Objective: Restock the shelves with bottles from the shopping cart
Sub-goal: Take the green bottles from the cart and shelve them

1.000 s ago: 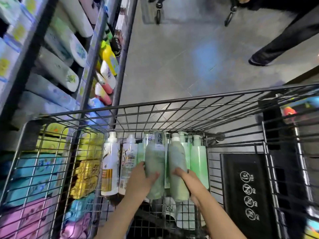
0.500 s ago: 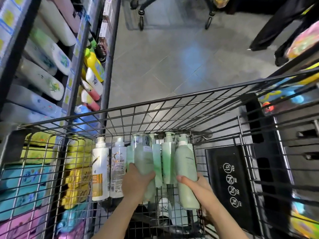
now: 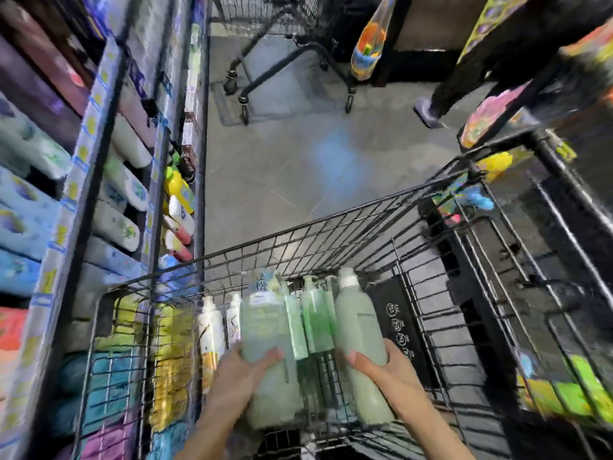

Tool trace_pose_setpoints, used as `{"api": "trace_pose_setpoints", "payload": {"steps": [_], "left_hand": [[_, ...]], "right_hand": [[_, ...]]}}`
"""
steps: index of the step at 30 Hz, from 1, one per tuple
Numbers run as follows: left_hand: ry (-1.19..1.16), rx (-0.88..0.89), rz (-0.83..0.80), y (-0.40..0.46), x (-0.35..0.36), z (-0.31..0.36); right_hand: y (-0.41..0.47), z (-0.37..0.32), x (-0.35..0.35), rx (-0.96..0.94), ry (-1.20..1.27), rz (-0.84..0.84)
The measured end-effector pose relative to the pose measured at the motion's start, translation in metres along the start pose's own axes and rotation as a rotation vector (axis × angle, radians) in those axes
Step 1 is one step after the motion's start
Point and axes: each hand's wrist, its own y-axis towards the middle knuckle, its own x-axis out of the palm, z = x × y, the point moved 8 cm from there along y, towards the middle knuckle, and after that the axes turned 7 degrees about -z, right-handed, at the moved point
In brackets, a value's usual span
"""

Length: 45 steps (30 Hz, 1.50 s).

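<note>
Both of my hands are inside the black wire shopping cart point(image 3: 331, 224), each with a pale green bottle. My left hand point(image 3: 242, 373) grips the left green bottle point(image 3: 265, 330), which carries a tag near its top. My right hand point(image 3: 384, 370) grips the right green bottle point(image 3: 358, 327) by its lower half. Both bottles are raised above the others. Between them stand slimmer green pump bottles point(image 3: 315, 313). Two white bottles point(image 3: 212, 330) stand at the cart's left side. The shelves point(image 3: 96, 154) rise on the left, packed with goods.
A black panel with white icons point(image 3: 398, 330) lies against the cart's right side. Another empty cart point(image 3: 285, 61) stands ahead on the grey floor. A person's leg and shoe point(image 3: 431, 111) are at the upper right. Racks with colourful packs point(image 3: 564, 393) flank the right.
Both hands have lifted their green bottles higher in the cart and drawn them apart. The view has tilted up, showing more floor and the far cart.
</note>
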Motion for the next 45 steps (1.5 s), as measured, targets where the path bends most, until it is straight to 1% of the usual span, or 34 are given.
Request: {"api": "trace_pose_setpoints", "payload": {"steps": [4,8,11,15,18,22,26,30,34,37,40,42,45], "left_hand": [[-0.037,0.122,0.029,-0.063,-0.012,0.043],[-0.067,0.237,0.088,-0.121,-0.01,0.068],[-0.069,0.304,0.137,-0.167,0.003,0.069],[-0.152,0.329,0.252,-0.227,0.021,0.041],[-0.235,0.324,0.348,-0.273,0.038,0.005],[-0.364,0.285,0.538,-0.342,0.048,-0.063],[-0.401,0.173,0.812,-0.432,0.051,-0.156],[-0.565,0.119,1.047,-0.53,0.073,-0.248],[-0.749,0.15,1.292,-0.632,0.113,-0.317],[-0.866,0.131,1.417,-0.702,0.148,-0.364],[-0.916,0.093,1.54,-0.768,0.181,-0.406],[-0.935,0.06,1.602,-0.808,0.202,-0.434],[-0.935,0.064,1.687,-0.859,0.225,-0.469]], "right_hand": [[-0.044,-0.04,-0.012,-0.132,-0.029,0.017],[-0.076,-0.068,-0.022,-0.234,-0.078,-0.044],[-0.099,-0.079,-0.032,-0.292,-0.135,-0.114],[-0.129,-0.077,-0.05,-0.381,-0.208,-0.202],[-0.15,-0.067,-0.054,-0.443,-0.331,-0.292],[-0.178,-0.044,-0.035,-0.485,-0.469,-0.422],[-0.229,-0.012,0.017,-0.498,-0.608,-0.615],[-0.302,0.026,0.082,-0.609,-0.741,-0.847],[-0.39,0.079,0.139,-0.64,-0.777,-1.129],[-0.462,0.126,0.165,-0.663,-0.814,-1.316],[-0.525,0.176,0.18,-0.713,-0.834,-1.408],[-0.564,0.212,0.185,-0.714,-0.843,-1.462],[-0.617,0.261,0.189,-0.721,-0.862,-1.547]]}}
